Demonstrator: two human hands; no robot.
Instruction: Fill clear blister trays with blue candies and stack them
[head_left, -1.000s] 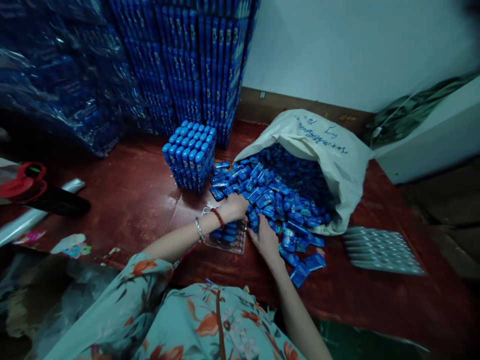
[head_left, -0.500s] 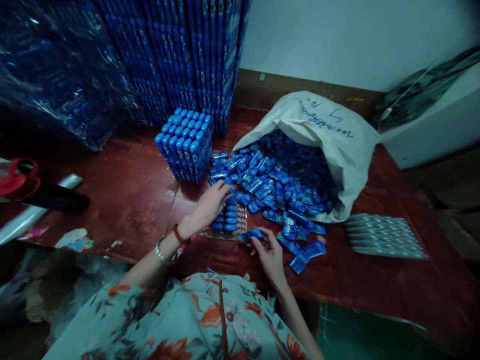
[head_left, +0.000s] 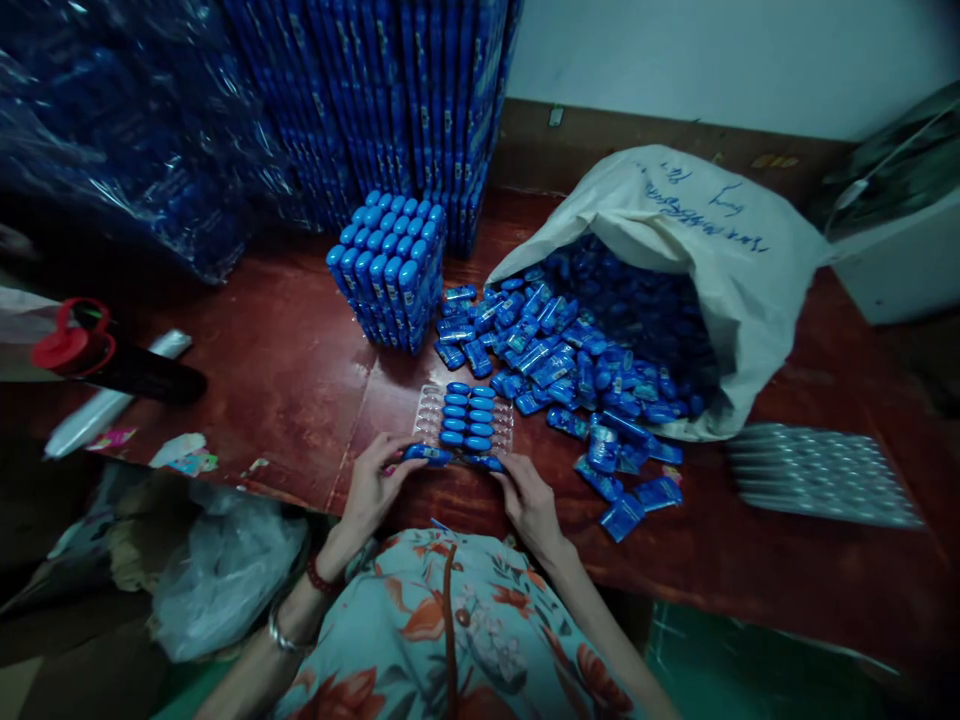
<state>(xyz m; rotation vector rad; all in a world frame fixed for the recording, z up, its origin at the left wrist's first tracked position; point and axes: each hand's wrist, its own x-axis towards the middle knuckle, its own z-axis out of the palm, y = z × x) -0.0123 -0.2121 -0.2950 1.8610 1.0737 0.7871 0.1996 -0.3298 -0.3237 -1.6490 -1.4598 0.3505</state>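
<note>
A clear plastic tray [head_left: 429, 410] lies on the table before me, with two columns of small blue rounded containers [head_left: 480, 416] standing in its middle. At its near edge, my left hand [head_left: 373, 487] pinches a blue container [head_left: 427, 454] between thumb and fingers. Opposite it, my right hand [head_left: 532, 502] grips another blue container [head_left: 489, 463], partly covered by the fingers. Just beyond the tray, a loose pile of blue containers [head_left: 551, 362] spills out of a white sack [head_left: 757, 300] lying on its side.
A block of stacked blue containers [head_left: 386, 270] stands behind the tray, before taller stacks [head_left: 442, 110]. Stacked clear trays [head_left: 821, 475] lie at right. At left are a black bottle with a red lid [head_left: 150, 372] and a plastic roll [head_left: 97, 410]. The table's front edge is close to me.
My left hand has drawn back from the tray's far end to its near-left corner and now holds a container. My right hand still holds one at the near edge. The view has shifted slightly.
</note>
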